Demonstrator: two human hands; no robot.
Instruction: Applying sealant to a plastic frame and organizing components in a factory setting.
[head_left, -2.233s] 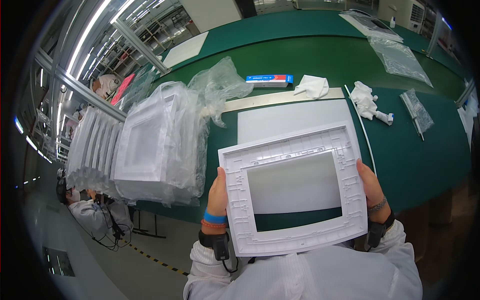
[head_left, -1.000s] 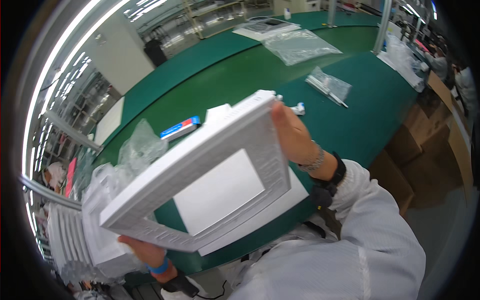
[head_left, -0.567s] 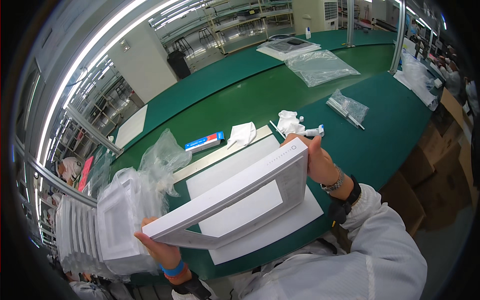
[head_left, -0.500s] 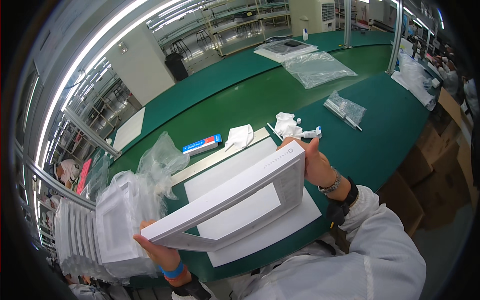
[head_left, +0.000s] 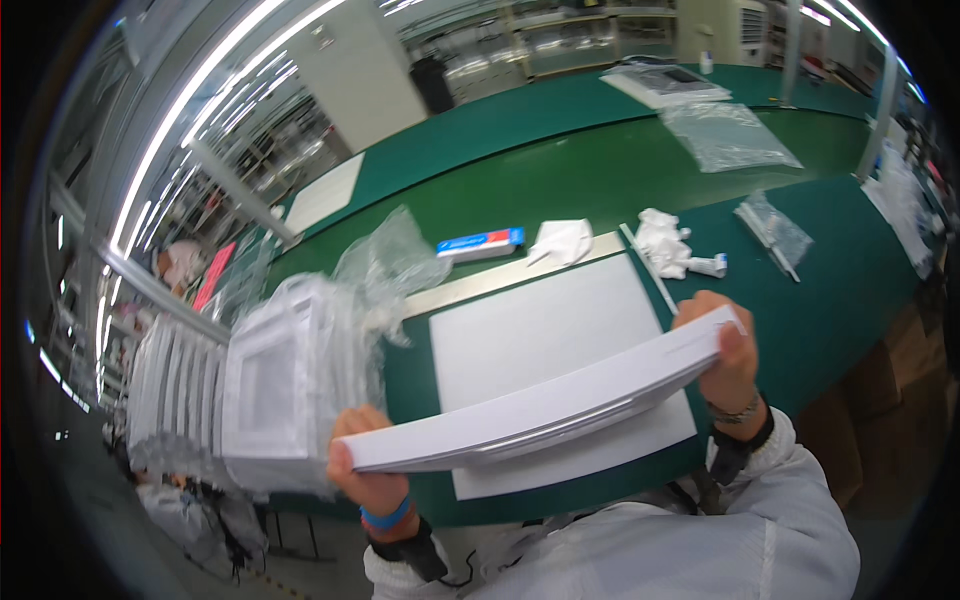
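I hold a white plastic rectangular frame point(head_left: 540, 405) edge-on to the camera, nearly flat above the bench. My left hand point(head_left: 365, 475) grips its left end and my right hand point(head_left: 725, 350) grips its right end. Below the frame lies a white sheet point(head_left: 540, 335) on the green bench point(head_left: 560, 180). To the left stands a stack of the same white frames wrapped in clear plastic point(head_left: 270, 385).
Behind the sheet lie a metal ruler point(head_left: 500, 282), a small blue and red box point(head_left: 480, 243), a folded white cloth point(head_left: 560, 240), crumpled white wipes point(head_left: 665, 245) and clear bags point(head_left: 775, 228). Further back lie a larger clear bag point(head_left: 725, 135) and a white tray point(head_left: 665, 85).
The frame first faced the camera; I have tipped it flat, so only its edge shows now. The view has swung back over the bench.
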